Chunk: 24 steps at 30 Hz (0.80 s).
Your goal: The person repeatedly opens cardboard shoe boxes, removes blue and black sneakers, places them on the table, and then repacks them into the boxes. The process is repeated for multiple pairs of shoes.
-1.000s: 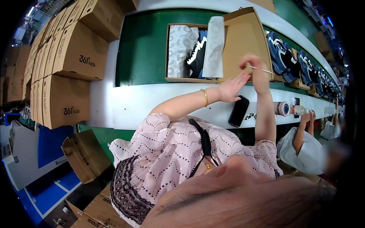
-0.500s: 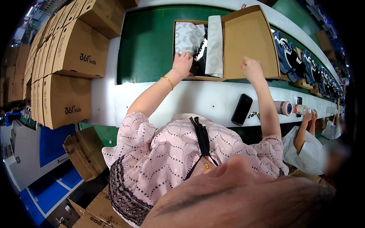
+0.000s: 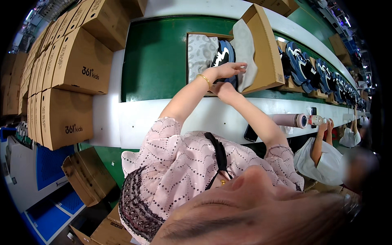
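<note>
An open cardboard shoe box point(image 3: 190, 61) lies on the green surface, its lid point(image 3: 267, 61) raised on the right side. Inside, patterned tissue paper point(image 3: 200, 51) covers the left part, and a navy, black and white sneaker point(image 3: 224, 53) is bare beside it. Another tissue flap point(image 3: 243, 49) stands folded against the lid. My left hand point(image 3: 229, 70) reaches over the sneaker, fingers stretched out and reaching the flap. Just below it, my right hand point(image 3: 224, 90) is at the box's near edge by the sneaker; its fingers are partly hidden under my left wrist.
Stacked shoe boxes point(image 3: 77, 73) rise on the left. A row of sneakers point(image 3: 302, 65) runs off to the right. On the white ledge lie a phone point(image 3: 250, 133), a pink flask point(image 3: 290, 120) and a bottle point(image 3: 316, 120). A person in white point(image 3: 320, 159) works at the right.
My left hand moved right, from the left tissue to above the sneaker. My right hand left the lid and came to the box's near edge. The right tissue flap shifted right, exposing the sneaker; the lid tilted upward.
</note>
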Motion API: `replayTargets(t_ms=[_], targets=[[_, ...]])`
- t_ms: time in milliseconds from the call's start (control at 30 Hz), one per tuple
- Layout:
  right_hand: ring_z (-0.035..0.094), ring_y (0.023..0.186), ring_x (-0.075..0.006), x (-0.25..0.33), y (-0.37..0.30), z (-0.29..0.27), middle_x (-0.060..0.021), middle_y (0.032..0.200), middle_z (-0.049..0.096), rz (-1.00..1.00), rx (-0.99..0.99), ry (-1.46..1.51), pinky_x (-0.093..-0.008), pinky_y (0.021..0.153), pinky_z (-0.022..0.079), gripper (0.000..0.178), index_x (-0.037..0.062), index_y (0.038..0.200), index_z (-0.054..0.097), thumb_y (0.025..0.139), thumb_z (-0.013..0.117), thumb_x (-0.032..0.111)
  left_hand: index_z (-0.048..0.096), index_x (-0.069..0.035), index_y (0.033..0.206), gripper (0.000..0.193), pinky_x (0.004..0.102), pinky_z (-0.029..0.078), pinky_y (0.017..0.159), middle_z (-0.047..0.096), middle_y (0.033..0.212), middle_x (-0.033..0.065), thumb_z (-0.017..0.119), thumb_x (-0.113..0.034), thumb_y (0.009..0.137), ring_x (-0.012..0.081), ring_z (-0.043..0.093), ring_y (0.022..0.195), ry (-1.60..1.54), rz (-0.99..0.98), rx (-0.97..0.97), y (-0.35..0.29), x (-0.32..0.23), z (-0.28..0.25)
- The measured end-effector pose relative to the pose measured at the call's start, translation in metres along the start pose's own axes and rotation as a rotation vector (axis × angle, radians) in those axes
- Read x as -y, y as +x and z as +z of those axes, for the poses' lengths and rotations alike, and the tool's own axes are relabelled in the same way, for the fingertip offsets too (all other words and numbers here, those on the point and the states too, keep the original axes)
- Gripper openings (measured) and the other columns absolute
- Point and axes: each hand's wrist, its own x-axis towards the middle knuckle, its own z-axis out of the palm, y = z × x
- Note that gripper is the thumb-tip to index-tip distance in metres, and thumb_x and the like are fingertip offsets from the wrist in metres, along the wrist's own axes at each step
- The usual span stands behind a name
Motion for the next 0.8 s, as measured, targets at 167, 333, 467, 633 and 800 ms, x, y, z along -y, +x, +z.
replayTargets(t_ms=[167,333,467,633,800], targets=[[0.064,0.090,-0.0215,-0.019,0.038,0.029,-0.0056,0.100,0.064,0.030,0.225,-0.267,-0.0333,0.070,0.052,0.021,0.0154,0.098,0.062,0.082,0.050,0.009,0.047,-0.012,0.127,0.048,0.0448,0.036,0.098,0.054,0.125,0.0120,0.060,-0.020,0.082,0.0297,0.051,0.114,1.087,-0.153,-0.435,-0.058,0.004,-0.018],[0.061,0.088,-0.0242,-0.028,0.025,0.014,-0.0039,0.104,0.057,0.071,0.023,-0.200,-0.0378,0.069,0.053,0.021,0.0139,0.096,0.061,0.076,0.063,0.011,0.026,-0.003,0.143,0.086,0.0473,0.029,0.107,0.021,0.148,0.0227,0.064,-0.043,0.077,0.0339,0.022,0.138,1.640,-0.338,-0.248,-0.107,0.049,-0.029],[0.054,0.092,-0.0301,-0.037,0.010,-0.054,-0.0081,0.098,0.055,0.174,-0.381,0.127,-0.0405,0.076,0.048,0.039,0.0092,0.090,0.058,0.062,0.078,0.028,0.021,-0.006,0.146,0.083,0.0527,0.024,0.107,0.016,0.149,0.0255,0.058,-0.041,0.080,0.0384,0.016,0.139,1.761,-0.513,-0.231,-0.086,0.045,-0.010],[0.057,0.084,-0.0287,-0.043,-0.020,-0.114,-0.0111,0.088,0.059,0.319,-1.022,0.521,-0.0355,0.073,0.046,0.035,0.0035,0.092,0.057,0.072,0.076,0.025,0.045,-0.008,0.128,0.068,0.0579,0.024,0.105,0.021,0.145,0.0267,0.070,-0.038,0.072,0.0416,0.017,0.137,1.485,-0.366,-0.330,-0.088,0.036,-0.002],[0.053,0.077,-0.0100,-0.012,-0.058,-0.158,-0.0018,0.084,0.056,0.213,-1.261,0.801,-0.0229,0.069,0.043,0.032,0.0012,0.093,0.053,0.074,0.077,0.012,0.056,-0.009,0.086,0.024,0.0435,0.045,0.079,0.056,0.095,0.0102,0.064,-0.006,0.064,0.0307,0.054,0.093,1.186,0.215,-0.859,-0.094,0.048,-0.017]])
